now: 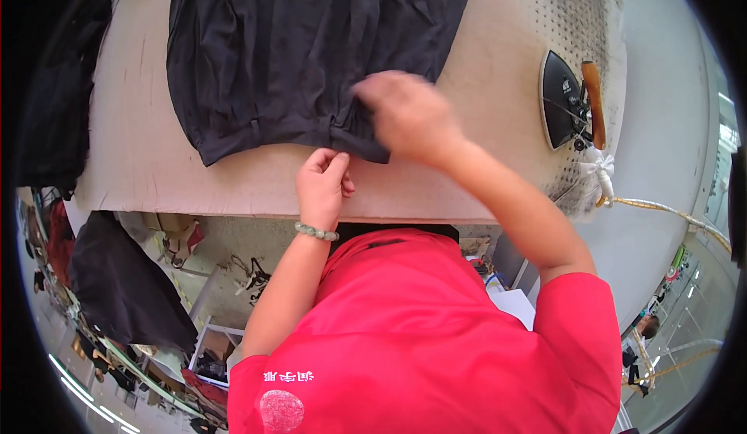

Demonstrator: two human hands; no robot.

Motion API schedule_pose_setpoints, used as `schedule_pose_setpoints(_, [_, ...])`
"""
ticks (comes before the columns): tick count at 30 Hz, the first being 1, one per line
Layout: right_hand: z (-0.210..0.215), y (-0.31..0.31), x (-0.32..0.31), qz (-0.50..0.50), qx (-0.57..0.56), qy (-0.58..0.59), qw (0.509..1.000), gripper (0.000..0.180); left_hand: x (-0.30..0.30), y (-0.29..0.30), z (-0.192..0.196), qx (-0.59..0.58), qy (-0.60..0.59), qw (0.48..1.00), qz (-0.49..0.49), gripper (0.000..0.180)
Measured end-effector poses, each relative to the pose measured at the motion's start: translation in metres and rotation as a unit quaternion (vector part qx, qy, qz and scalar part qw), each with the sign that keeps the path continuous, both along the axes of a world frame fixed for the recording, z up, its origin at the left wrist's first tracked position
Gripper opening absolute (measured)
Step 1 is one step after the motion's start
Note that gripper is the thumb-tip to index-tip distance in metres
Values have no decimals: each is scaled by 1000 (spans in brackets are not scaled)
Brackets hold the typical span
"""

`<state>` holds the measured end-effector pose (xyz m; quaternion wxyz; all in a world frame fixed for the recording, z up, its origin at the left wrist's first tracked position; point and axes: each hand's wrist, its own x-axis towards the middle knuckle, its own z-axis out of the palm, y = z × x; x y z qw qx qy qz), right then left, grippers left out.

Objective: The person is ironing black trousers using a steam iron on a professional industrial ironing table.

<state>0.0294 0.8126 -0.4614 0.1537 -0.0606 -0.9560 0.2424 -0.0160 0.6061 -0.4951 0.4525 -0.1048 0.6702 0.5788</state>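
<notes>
A black garment [311, 53] with a waistband and belt loops lies on the pale padded board, its waist end toward me. Whether it is trousers or a skirt I cannot tell. My left hand [323, 181] is closed at the near edge of the waistband, thumb and fingers pinching it just below a belt loop. Over the right part of the garment, close above the gathered cloth near the waist, is my right hand [408, 115]. Motion blurs its fingers, so their hold on the cloth does not show.
An iron [568, 103] with a wooden handle rests at the right on the board's perforated, darkened part, its hose [661, 210] running off right. More black cloth [58, 99] hangs over the left side of the padded board [132, 123]. Dark fabric [128, 286] hangs below it.
</notes>
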Motion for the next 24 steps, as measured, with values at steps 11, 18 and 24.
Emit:
schedule_pose_setpoints(11, [2,7,38,-20,-11,-12,1000,27,7,27,18,55,-19,993,106,24])
schedule_pose_setpoints(18, [135,-38,66,262,-4,195,945,18,16,20,23,89,102,983,126,14])
schedule_pose_setpoints(24, [214,-57,38,373,144,301,866,39,1,39,21,257,-144,946,138,28])
